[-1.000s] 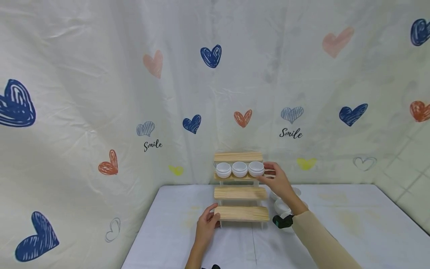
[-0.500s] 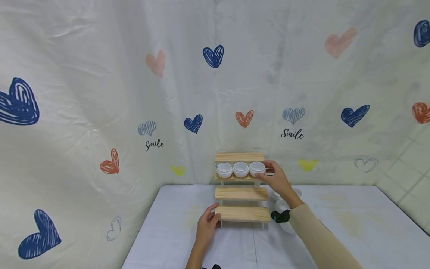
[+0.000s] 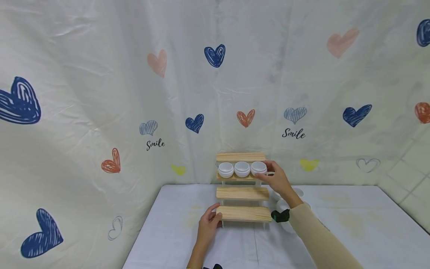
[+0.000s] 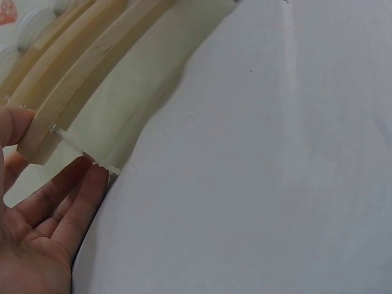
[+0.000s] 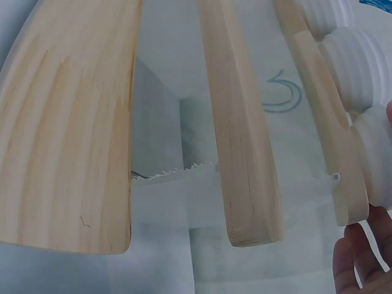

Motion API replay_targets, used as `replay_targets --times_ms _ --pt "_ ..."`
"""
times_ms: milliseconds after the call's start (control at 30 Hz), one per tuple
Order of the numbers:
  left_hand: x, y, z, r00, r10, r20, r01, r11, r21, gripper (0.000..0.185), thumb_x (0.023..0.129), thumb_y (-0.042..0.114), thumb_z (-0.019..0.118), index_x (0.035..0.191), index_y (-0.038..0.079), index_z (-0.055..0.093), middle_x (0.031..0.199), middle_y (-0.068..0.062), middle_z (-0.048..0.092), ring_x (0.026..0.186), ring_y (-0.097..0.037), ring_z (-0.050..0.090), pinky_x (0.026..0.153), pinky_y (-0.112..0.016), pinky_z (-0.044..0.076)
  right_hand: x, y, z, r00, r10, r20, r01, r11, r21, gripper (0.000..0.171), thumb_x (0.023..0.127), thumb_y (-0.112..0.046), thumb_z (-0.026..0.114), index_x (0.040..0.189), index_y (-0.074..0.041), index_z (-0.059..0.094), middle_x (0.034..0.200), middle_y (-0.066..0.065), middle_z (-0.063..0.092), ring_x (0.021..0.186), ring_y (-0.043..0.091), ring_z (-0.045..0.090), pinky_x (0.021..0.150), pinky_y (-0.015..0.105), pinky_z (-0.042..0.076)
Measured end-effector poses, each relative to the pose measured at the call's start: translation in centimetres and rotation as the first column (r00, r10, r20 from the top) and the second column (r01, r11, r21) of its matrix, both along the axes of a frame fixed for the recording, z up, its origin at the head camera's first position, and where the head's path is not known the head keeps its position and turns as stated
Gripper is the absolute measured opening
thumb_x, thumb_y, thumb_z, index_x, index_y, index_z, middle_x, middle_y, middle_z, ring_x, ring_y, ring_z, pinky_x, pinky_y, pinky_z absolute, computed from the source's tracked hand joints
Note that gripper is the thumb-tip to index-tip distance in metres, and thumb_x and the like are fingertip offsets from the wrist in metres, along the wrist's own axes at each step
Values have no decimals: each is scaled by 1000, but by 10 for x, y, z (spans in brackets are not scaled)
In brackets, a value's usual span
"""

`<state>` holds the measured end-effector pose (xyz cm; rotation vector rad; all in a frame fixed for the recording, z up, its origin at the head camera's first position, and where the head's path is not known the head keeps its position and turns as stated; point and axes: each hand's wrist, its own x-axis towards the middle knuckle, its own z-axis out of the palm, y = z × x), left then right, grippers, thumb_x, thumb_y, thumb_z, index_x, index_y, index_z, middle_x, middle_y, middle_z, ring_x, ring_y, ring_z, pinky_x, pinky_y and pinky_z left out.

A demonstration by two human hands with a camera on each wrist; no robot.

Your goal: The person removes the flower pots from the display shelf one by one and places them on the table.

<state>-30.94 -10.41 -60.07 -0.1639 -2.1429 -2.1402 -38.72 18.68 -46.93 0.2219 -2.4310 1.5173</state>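
A tiered wooden stand [image 3: 243, 213] with clear legs stands on the white-covered table. My left hand [image 3: 207, 224] grips the left end of its lowest board; in the left wrist view the thumb lies at the board's end and the fingers [image 4: 82, 208] reach the clear leg. Three white bowls stand in a row on the board below the top one: a left bowl [image 3: 226, 170], a middle bowl [image 3: 242, 169] and a right bowl [image 3: 258, 167]. My right hand [image 3: 277, 181] holds the right bowl at its right side, thumb in front. In the right wrist view, part of that hand is cut off.
More white bowls [image 3: 288, 227] are on the table right of the stand, partly hidden by my right forearm. A white curtain [image 3: 235, 86] printed with hearts hangs close behind the stand. The tabletop [image 3: 349, 220] extends to the right.
The right thumb has come forward onto the front of the right bowl. The left hand stays at the lowest board. The whole view has shifted slightly.
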Motion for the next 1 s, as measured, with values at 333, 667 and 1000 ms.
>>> replay_targets --times_ms 333,667,1000 --pt "1 1 0 1000 5 -12 -5 1000 -7 44 99 14 66 142 6 58 107 -16 74 90 -26 74 72 -31 62 4 0 0 1000 -18 15 19 1000 -19 68 89 -38 81 142 -8 50 132 15 59 118 25 54 97 35 45" --pt "0 2 -2 1000 23 -1 -23 1000 -16 43 99 13 66 141 9 60 105 -15 74 90 -29 74 72 -31 62 11 1 -6 999 -42 -5 42 998 -56 67 88 -36 81 141 -7 51 131 15 60 117 23 54 93 20 46" --pt "1 2 0 1000 12 -9 -12 1000 2 43 99 13 66 141 7 60 106 -16 74 89 -23 74 73 -32 63 17 -3 -5 997 -79 -15 77 991 -113 65 84 -25 86 137 -9 52 130 12 59 115 21 55 86 9 46"
